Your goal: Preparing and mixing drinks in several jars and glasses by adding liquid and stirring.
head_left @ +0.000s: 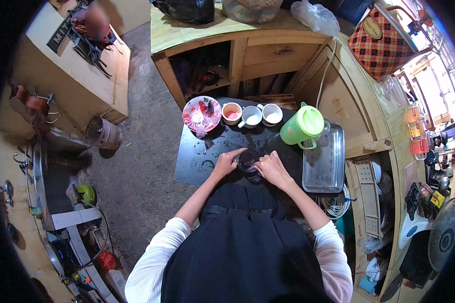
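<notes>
A dark, see-through glass cup (247,160) is between my two hands over the near part of a black table (192,160). My left hand (229,162) is closed on the cup's left side. On the opposite side, my right hand (272,168) has its fingers curled at the rim; whether something small is also in them cannot be made out. Just beyond stand three mugs: one with pinkish contents (231,113), a white one (251,116) and another white one (272,114). A plate (201,109) with red bits and crumpled plastic lies left of them.
Right of the mugs stands a lidded green pitcher (302,125), beside a metal tray (324,174). Coiled white cable (337,204) hangs below the tray. A wooden cabinet (283,54) borders the far side. On the floor at left is a bucket (104,133).
</notes>
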A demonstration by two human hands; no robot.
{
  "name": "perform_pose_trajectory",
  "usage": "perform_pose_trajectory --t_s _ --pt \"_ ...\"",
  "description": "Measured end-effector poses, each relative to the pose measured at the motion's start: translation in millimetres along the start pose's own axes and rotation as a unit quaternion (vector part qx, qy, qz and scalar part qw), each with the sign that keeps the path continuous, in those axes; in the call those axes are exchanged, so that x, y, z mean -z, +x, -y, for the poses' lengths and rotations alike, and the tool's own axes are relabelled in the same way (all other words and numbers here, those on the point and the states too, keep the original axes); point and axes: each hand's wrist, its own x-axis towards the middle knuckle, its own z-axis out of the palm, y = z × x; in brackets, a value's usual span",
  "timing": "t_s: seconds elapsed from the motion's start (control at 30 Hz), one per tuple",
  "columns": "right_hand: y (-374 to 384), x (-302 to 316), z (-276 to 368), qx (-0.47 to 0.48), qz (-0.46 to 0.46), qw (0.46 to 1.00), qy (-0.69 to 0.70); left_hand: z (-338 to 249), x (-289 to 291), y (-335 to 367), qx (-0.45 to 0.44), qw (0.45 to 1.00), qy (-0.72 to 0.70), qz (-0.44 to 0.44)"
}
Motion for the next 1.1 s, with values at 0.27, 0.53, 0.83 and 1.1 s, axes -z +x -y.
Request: perform_pose_trajectory --t_s 0.27,0.53,0.83,1.1 --pt "9.4 -13.1 0.7 -0.017 -0.092 0.996 0.008 3.7 -1.0 0.5 -0.021 1.000 -0.007 -0.008" --pt "4.3 -8.6 -3.3 -0.050 -0.008 0.999 0.000 -1.5 1.2 0.4 0.028 0.999 -0.015 0.021" --pt "14.3 -9.4 -4.1 -0.057 -0.072 0.996 0.022 1.4 -2.8 0.9 -0.004 1.000 -0.018 -0.006" --pt "16.4 -12.0 -1.6 -0.055 -0.034 0.996 0.056 -0.9 -0.3 0.1 -0.004 1.000 -0.016 -0.005"
